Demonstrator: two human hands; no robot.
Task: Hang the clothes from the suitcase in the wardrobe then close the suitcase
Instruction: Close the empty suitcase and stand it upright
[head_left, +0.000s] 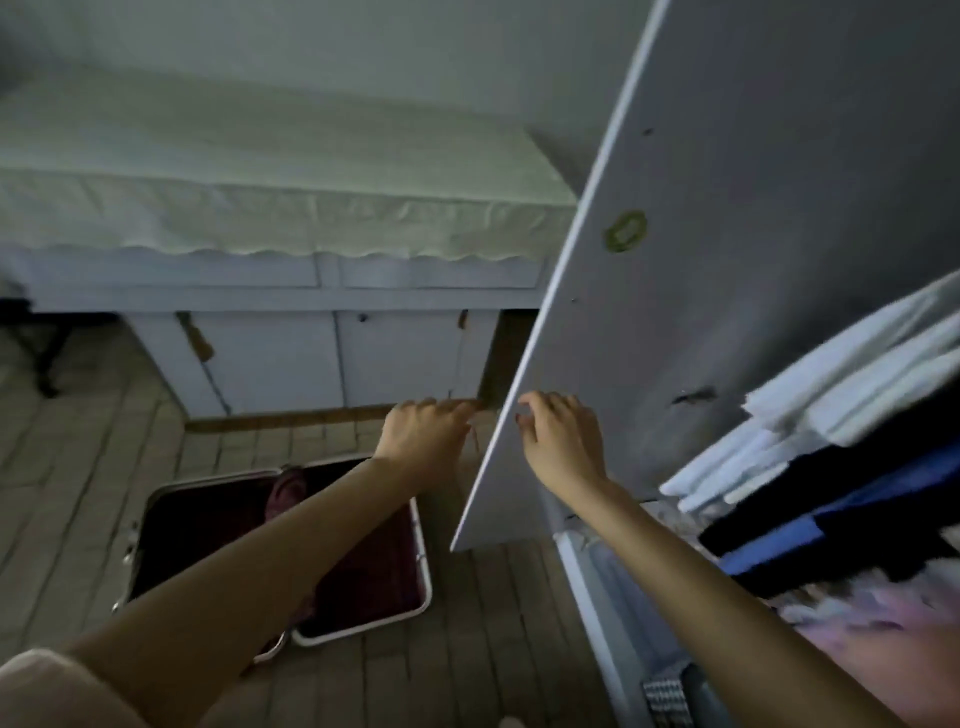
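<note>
Between my two hands stands the edge of the open wardrobe door (727, 260), a pale panel that runs up and away from them. From the head camera I see my right hand (561, 441) on the inner side of that door, its fingers bent and loosely spread near the edge; whether they touch the panel or only hang close to it I cannot tell. My left hand (423, 434) is on the outer side, just beside the door's edge, fingers curled forward with nothing that I can make out between them. The frame is soft with blur, so I cannot say whether either hand truly grips the door.

Below my left forearm the suitcase (363, 597) lies open on the tiled floor (78, 467), its silver rim framing a dark red lining. A pinkish garment (285, 493) lies bunched inside it, just under the forearm, partly hidden.

To the right of my right arm, inside the wardrobe, hanging clothes (831, 441) show in a row: white pieces nearest the door, then black and blue ones. Below them lies a heap of pale pink and lilac fabric (857, 623).

Beyond both hands stands a white cabinet (285, 353) against the wall, covered by a light cloth (260, 208) with a scalloped hem.
</note>
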